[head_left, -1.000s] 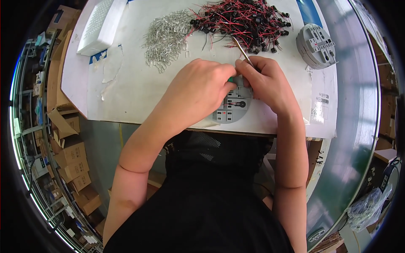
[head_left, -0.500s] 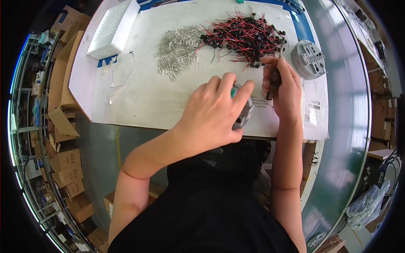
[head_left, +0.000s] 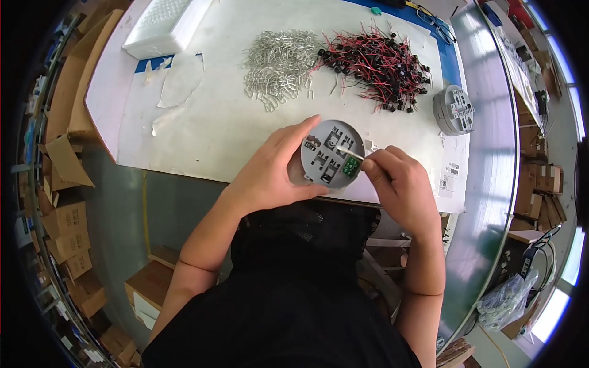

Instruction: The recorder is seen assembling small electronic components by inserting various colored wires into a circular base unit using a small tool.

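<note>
White tabletop [head_left: 221, 122], grey disc [head_left: 324, 151] in wide-curved left fingers [head_left: 303, 131], tool [head_left: 351, 153] now over it in pinched right fingers [head_left: 381, 174].

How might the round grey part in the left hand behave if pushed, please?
The round grey part shows no bending in the left hand, so it seems probably stiff. Its circular outline might let it roll on edge.
</note>
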### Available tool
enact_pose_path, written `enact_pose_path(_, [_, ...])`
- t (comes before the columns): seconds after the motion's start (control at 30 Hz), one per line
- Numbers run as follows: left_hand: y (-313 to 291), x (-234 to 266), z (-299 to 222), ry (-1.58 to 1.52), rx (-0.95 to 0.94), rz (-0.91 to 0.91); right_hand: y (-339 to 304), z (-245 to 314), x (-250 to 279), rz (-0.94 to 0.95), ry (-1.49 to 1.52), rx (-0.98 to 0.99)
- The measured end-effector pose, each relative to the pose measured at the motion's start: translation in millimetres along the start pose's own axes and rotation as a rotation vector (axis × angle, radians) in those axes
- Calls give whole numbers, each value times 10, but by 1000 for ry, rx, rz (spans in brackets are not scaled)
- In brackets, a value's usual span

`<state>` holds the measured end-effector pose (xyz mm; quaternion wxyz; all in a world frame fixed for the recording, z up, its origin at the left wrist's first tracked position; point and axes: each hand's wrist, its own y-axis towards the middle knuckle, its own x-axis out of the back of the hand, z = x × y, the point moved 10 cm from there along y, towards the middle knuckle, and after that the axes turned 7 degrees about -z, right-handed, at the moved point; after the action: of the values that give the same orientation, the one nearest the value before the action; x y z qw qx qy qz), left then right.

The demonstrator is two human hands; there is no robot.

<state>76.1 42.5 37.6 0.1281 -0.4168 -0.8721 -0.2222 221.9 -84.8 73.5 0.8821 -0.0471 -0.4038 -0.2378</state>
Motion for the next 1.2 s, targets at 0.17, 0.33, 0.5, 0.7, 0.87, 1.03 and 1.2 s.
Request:
enact_pose_path(0.17, [50,-123,7,188,-100,32,-9,96,-135,68,-349,14])
enact_pose_path(0.33, [37,-142,27,236,-141,-25,9,144,-187,50,-463,59])
enact_pose_path(0.5, [36,-144,23,240,-155,-30,34,163,-247,60,-455,57])
enact_pose_path(0.7, [31,-122,14,229,-169,-68,33,118,-269,52,-414,42])
enact_pose_path(0.87, [19,-118,21,229,-170,-75,2,125,-269,39,-427,20])
enact_pose_path(1.03, [17,-127,10,242,-176,-83,-46,128,-299,29,-424,12])
enact_pose_path(1.2, [18,-125,20,245,-161,-63,-40,230,-351,67,-342,135])
